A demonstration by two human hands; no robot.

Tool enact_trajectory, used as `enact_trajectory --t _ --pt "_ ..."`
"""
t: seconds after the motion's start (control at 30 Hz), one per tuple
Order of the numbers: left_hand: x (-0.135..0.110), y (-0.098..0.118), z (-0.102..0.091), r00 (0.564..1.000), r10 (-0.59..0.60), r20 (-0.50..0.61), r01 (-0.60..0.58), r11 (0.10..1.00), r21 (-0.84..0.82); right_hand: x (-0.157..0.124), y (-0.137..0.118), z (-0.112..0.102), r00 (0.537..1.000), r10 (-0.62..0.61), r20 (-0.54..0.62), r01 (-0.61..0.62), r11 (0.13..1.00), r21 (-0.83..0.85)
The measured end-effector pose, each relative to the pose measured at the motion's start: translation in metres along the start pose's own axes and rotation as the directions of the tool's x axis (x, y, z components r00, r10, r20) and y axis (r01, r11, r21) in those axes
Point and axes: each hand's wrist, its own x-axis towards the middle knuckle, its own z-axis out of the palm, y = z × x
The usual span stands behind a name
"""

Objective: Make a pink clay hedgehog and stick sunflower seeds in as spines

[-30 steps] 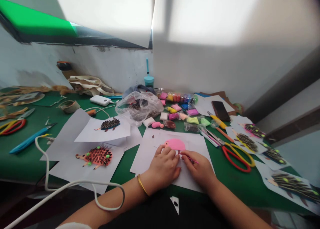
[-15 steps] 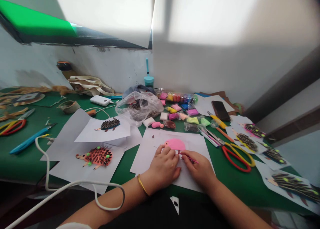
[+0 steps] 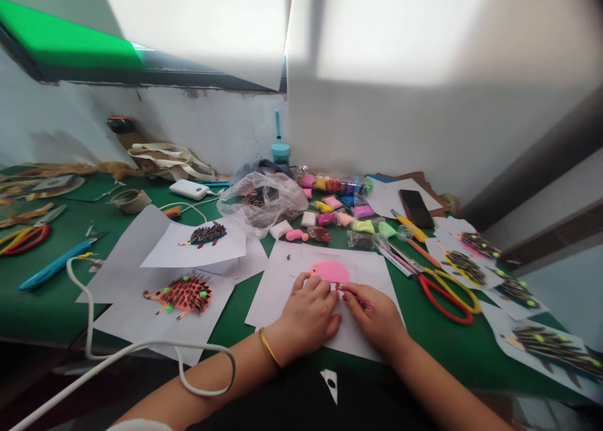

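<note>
The left hand [image 3: 308, 311] rests with bent fingers on the white paper [image 3: 271, 293]; whether they grip anything cannot be told, and the pink clay body [image 3: 332, 271] lies just beyond them. The right hand [image 3: 379, 321] pinches a slim pink tool [image 3: 363, 301] beside a small brown piece [image 3: 338, 286], apparently shaping it; the next move seems to call for light, steady pressure.

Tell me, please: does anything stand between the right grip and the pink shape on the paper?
Only a small brown piece shows there, just below the pink shape, near the pink stick held in the right grip. The left grip lies to the left, not between.
</note>
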Motion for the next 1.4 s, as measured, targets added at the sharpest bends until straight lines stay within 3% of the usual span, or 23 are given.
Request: enact_trajectory --t 0.9,1.17,1.4 --pt "0.0047 0.0024 0.0004 1.000 -0.011 -0.001 0.011 0.999 0.032 -0.0005 0.0015 -0.0023 0.996 0.088 -0.021 -0.086 0.992 0.090" --pt "0.0032 -0.0031 0.0021 0.994 -0.087 -0.072 0.081 0.993 -0.080 0.0003 0.0015 -0.0029 0.994 0.109 -0.013 -0.107 0.987 0.124" --pt "0.0028 -0.0029 0.0041 0.997 -0.026 -0.077 0.025 1.000 -0.007 -0.0005 0.0034 -0.0020 0.992 0.122 -0.011 -0.120 0.987 0.104"
